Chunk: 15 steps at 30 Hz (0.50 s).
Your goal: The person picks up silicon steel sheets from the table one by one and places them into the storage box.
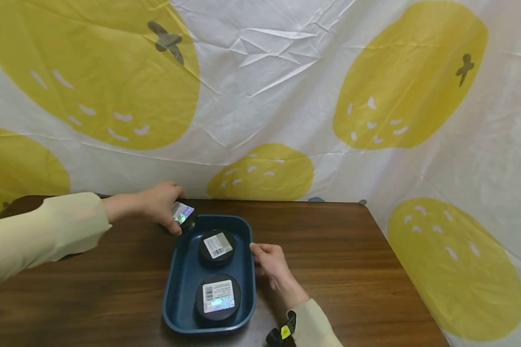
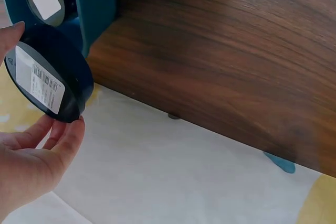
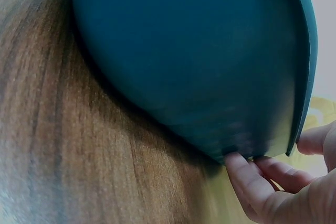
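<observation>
My left hand [image 1: 157,205] grips a round black container [image 2: 79,74] at the tray's far left corner, thumb on one side and fingers on the other. The container is tilted, its flat face bearing a white barcode label and a shiny sticker. Below it is a blue rectangular tray [image 1: 183,277] with rounded corners. Two more round black containers lie inside, labels up: one [image 1: 217,246] in the far half and one [image 1: 217,315] in the near half. My right hand [image 1: 274,262] holds the tray's right side, thumb at the rim and fingers against the outer wall [image 3: 184,77].
The tray stands on a dark brown wooden table [image 1: 330,270]. Behind and to the right hangs a white cloth [image 1: 269,111] with large yellow fruit shapes, meeting the table's far edge. A black band [image 1: 286,327] with a yellow mark sits on my right wrist.
</observation>
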### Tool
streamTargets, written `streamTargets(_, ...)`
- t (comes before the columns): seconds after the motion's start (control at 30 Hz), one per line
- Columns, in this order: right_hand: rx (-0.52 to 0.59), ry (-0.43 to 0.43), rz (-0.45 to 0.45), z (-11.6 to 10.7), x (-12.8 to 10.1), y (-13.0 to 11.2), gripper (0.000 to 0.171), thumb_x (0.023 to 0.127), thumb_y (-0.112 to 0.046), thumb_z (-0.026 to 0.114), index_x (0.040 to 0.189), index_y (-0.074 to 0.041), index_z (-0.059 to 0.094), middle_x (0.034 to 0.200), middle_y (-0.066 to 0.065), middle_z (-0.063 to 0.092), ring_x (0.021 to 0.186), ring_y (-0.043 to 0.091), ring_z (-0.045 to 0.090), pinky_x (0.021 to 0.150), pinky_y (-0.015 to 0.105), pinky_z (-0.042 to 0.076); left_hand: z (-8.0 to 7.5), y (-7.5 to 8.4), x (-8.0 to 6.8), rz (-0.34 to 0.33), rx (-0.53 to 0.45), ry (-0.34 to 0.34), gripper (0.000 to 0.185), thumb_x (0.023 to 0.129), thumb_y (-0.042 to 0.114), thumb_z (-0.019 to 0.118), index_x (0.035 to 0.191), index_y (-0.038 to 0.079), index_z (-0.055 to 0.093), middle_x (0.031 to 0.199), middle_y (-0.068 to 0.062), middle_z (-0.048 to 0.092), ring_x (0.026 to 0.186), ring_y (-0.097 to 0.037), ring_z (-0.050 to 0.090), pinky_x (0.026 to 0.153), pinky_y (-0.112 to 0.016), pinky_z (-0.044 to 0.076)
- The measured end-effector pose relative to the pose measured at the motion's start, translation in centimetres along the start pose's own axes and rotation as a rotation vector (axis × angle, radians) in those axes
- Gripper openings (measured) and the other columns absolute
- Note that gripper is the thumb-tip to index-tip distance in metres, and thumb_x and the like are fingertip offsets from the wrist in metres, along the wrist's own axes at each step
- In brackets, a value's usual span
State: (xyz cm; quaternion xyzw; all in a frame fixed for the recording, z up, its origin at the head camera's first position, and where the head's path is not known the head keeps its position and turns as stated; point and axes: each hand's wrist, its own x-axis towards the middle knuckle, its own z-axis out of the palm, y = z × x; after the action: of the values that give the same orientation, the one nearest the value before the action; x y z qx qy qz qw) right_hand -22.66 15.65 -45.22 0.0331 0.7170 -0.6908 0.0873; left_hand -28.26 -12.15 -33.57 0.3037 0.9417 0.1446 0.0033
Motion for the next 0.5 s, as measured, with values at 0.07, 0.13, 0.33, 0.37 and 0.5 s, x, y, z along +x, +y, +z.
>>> streamTargets(0.07,0.005,-0.001,-0.003,0.0,0.0,0.0,0.032,0.095,-0.014,0.054,0.105,0.016,0.062,0.087,0.023,0.069,0.070,0.016,0.066,0.066,0.034,0.057,0.1,0.3,0.2,0.003,-0.002,-0.008,0.075,0.047,0.031,0.087,0.101,-0.011,0.057,0.096,-0.021,0.055,0.090,-0.034,0.053,0.081,-0.045,0.048)
streamTargets(0.13,0.004,0.002,0.002,0.0,0.0,0.0,0.032,0.094,-0.014,0.054,0.105,0.016,0.062,0.087,0.022,0.069,0.070,0.016,0.066,0.066,0.034,0.057,0.3,0.7,0.4,0.012,-0.008,-0.021,0.075,0.048,0.031,0.087,0.102,-0.011,0.057,0.097,-0.021,0.055,0.090,-0.034,0.052,0.082,-0.046,0.047)
streamTargets(0.33,-0.004,0.004,0.006,-0.1,0.1,0.1,0.032,0.095,-0.014,0.053,0.106,0.015,0.062,0.089,0.024,0.069,0.072,0.017,0.067,0.067,0.034,0.057,0.9,1.5,0.7,0.009,-0.027,-0.080,0.079,0.051,0.032,0.087,0.109,-0.012,0.055,0.102,-0.021,0.053,0.095,-0.033,0.051,0.085,-0.046,0.047)
streamTargets(0.37,-0.003,0.002,0.004,-0.1,0.0,0.1,0.032,0.095,-0.014,0.053,0.106,0.015,0.062,0.089,0.024,0.068,0.072,0.017,0.067,0.067,0.035,0.057,1.0,1.6,0.8,0.003,-0.028,-0.086,0.079,0.052,0.032,0.086,0.110,-0.012,0.055,0.103,-0.021,0.053,0.096,-0.033,0.051,0.086,-0.045,0.047)
streamTargets(0.5,0.001,0.002,0.001,-0.1,0.1,0.1,0.032,0.095,-0.014,0.053,0.106,0.016,0.062,0.089,0.024,0.068,0.071,0.017,0.067,0.066,0.034,0.057,1.0,1.9,1.0,-0.008,-0.029,-0.093,0.079,0.052,0.032,0.087,0.111,-0.010,0.055,0.103,-0.020,0.053,0.096,-0.032,0.051,0.086,-0.045,0.047)
